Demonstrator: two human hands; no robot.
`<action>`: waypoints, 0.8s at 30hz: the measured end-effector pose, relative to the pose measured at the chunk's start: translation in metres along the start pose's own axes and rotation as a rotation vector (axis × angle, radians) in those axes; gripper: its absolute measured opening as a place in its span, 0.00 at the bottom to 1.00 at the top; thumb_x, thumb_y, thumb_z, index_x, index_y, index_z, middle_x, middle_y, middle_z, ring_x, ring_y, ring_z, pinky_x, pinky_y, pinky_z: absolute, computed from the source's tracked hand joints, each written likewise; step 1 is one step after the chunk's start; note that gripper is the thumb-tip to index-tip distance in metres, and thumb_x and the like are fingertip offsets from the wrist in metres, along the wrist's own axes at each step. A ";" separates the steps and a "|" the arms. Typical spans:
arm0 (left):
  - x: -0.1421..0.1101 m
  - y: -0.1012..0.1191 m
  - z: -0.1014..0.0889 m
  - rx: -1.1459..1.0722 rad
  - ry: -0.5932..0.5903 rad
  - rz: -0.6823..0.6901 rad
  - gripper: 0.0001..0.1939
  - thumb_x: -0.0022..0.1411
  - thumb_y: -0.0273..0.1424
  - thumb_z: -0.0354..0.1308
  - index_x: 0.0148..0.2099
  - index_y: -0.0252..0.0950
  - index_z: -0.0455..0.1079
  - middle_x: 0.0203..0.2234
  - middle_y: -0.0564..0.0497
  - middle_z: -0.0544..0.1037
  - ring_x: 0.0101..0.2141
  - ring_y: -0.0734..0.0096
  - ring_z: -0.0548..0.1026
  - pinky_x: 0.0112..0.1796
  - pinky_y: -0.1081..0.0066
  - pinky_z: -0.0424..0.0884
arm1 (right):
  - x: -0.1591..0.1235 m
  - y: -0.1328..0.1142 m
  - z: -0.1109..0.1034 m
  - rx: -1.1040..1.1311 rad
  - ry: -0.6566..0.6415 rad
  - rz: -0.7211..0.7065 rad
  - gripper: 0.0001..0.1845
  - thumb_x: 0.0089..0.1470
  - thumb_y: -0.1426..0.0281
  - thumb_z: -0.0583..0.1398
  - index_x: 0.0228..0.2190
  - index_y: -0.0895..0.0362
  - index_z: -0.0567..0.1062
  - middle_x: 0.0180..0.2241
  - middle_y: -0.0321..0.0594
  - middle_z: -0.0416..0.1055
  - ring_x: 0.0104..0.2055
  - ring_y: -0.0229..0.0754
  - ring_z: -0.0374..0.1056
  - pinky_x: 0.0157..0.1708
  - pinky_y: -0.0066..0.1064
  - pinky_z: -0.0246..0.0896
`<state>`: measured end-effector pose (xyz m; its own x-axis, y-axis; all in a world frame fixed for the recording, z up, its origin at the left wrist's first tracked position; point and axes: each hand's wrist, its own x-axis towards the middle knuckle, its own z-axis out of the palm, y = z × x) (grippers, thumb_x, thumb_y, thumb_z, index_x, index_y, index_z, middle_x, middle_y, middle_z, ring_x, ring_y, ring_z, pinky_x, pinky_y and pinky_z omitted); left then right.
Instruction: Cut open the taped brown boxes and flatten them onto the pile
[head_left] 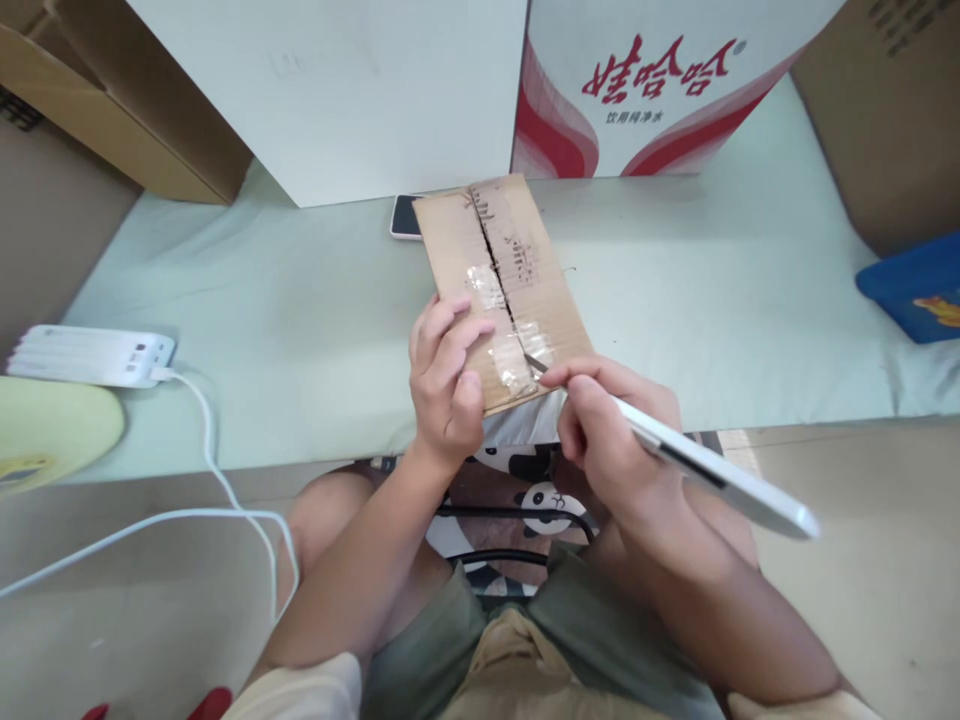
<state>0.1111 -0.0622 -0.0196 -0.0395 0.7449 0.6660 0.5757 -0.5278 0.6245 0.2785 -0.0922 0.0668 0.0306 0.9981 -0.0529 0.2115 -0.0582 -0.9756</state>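
A small flat cardboard box (536, 305) lies at the table's front edge, with a dark split running along its top and strips of clear tape (517, 365) across its near part. My left hand (450, 375) grips the box's left side, the fingers curled over its top. In my right hand (622, 425) is a utility knife (712, 468) with a white handle. The knife's blade tip touches the taped near end of the split. My right index finger stretches along the knife toward the blade.
Behind the box stand a phone (406, 218), partly covered, a white carton (390, 100) and a red-and-white carton (660, 95). A white power bank (97, 355) with a cable (206, 425) lies at left. A blue container (915, 290) is at right. Brown cartons (180, 140) flank the table.
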 end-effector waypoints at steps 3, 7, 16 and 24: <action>0.000 0.000 0.000 0.023 0.002 -0.002 0.25 0.74 0.45 0.40 0.55 0.39 0.74 0.58 0.42 0.74 0.60 0.50 0.72 0.63 0.48 0.66 | 0.002 -0.002 -0.003 0.079 -0.028 0.046 0.12 0.61 0.61 0.59 0.31 0.55 0.76 0.10 0.26 0.62 0.11 0.33 0.55 0.13 0.25 0.48; -0.001 0.000 0.001 0.013 0.008 -0.001 0.25 0.74 0.45 0.40 0.55 0.40 0.74 0.58 0.42 0.75 0.60 0.50 0.72 0.63 0.48 0.66 | 0.003 -0.007 -0.004 0.071 -0.055 0.085 0.11 0.61 0.61 0.61 0.29 0.54 0.72 0.11 0.26 0.63 0.11 0.32 0.56 0.13 0.23 0.49; 0.000 0.001 0.001 -0.014 0.012 0.000 0.25 0.74 0.43 0.41 0.56 0.40 0.74 0.59 0.42 0.74 0.61 0.49 0.71 0.64 0.47 0.65 | 0.009 -0.009 -0.001 0.115 -0.113 0.140 0.13 0.59 0.59 0.61 0.29 0.54 0.71 0.09 0.26 0.62 0.10 0.33 0.55 0.13 0.24 0.48; 0.000 0.002 0.001 0.014 0.016 0.007 0.25 0.74 0.44 0.40 0.55 0.39 0.75 0.58 0.42 0.75 0.59 0.50 0.73 0.62 0.48 0.67 | 0.004 -0.015 -0.010 0.076 -0.139 0.158 0.10 0.60 0.63 0.59 0.29 0.54 0.72 0.10 0.26 0.62 0.11 0.33 0.56 0.14 0.24 0.49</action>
<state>0.1129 -0.0630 -0.0194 -0.0490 0.7346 0.6767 0.5871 -0.5270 0.6145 0.2849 -0.0879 0.0832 -0.0784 0.9701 -0.2297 0.1405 -0.2174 -0.9659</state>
